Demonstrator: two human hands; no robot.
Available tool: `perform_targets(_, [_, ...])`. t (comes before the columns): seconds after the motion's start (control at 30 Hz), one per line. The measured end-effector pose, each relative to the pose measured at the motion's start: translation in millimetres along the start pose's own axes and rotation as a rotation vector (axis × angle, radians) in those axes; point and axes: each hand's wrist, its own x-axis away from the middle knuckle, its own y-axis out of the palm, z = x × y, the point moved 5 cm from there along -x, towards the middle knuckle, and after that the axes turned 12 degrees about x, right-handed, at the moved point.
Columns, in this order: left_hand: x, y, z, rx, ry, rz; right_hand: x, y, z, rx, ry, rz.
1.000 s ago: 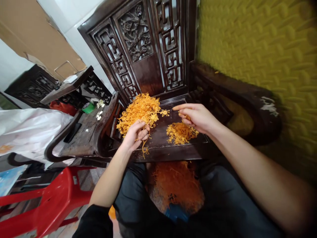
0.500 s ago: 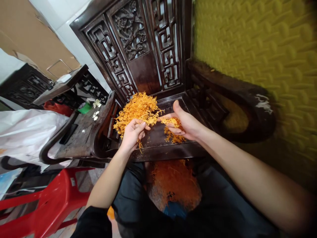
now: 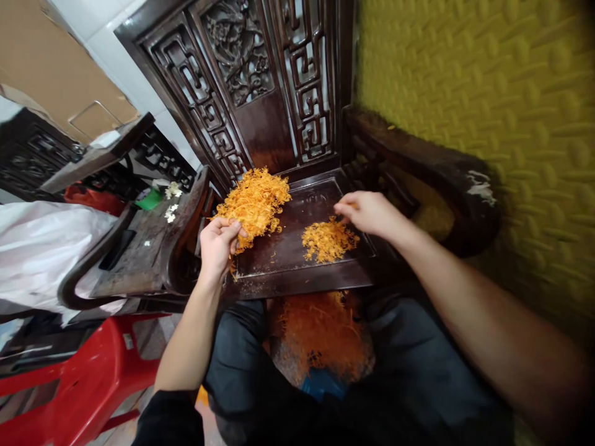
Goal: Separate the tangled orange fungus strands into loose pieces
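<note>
A large heap of orange tangled pieces (image 3: pixel 255 201) lies at the back left of a dark carved wooden chair seat (image 3: pixel 288 248). My left hand (image 3: pixel 217 243) is closed on the front edge of that heap, fingers pinching some strands. A smaller orange pile (image 3: pixel 328 240) lies to the right on the seat. My right hand (image 3: pixel 369 212) hovers just behind this pile with fingers curled and pinched; I cannot make out what is in them. More orange strands (image 3: pixel 323 334) lie below the seat edge, between my knees.
The chair's carved back (image 3: pixel 260 80) and right armrest (image 3: pixel 418 167) enclose the seat. A second dark chair (image 3: pixel 139 248) stands to the left with small white flowers (image 3: pixel 171 212) on it. A red plastic stool (image 3: pixel 79 384) is at lower left, a yellow padded wall (image 3: pixel 488 93) at right.
My hands, which met over the seat holding a strand between them, have parted. The left went back to the big heap; the right moved to the small pile.
</note>
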Motion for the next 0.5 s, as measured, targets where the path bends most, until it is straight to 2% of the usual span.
perform_targets(0.07, [0.9, 13.3, -17.6, 0.097, -0.140, -0.101, -3.2, 23.2, 2.4, -0.127, 0.018, -0.156])
perform_targets(0.1, [2.0, 19.7, -24.8, 0.129, -0.188, -0.134, -5.2, 33.3, 2.5, -0.145, 0.026, -0.183])
perform_targets(0.2, [5.0, 33.3, -37.7, 0.169, -0.262, -0.182, -13.8, 58.9, 2.6, -0.012, 0.006, -0.178])
perform_targets(0.33, [7.8, 40.6, -44.4, 0.181, -0.316, -0.218, -21.8, 89.0, 4.5, 0.144, -0.030, -0.316])
perform_targets(0.43, [9.8, 42.8, -47.3, 0.175, -0.330, -0.232, -26.0, 90.5, 7.2, 0.131, -0.021, -0.343])
perform_targets(0.5, [11.4, 44.3, -49.1, 0.163, -0.329, -0.244, -28.7, 76.0, 6.7, 0.098, -0.036, -0.230])
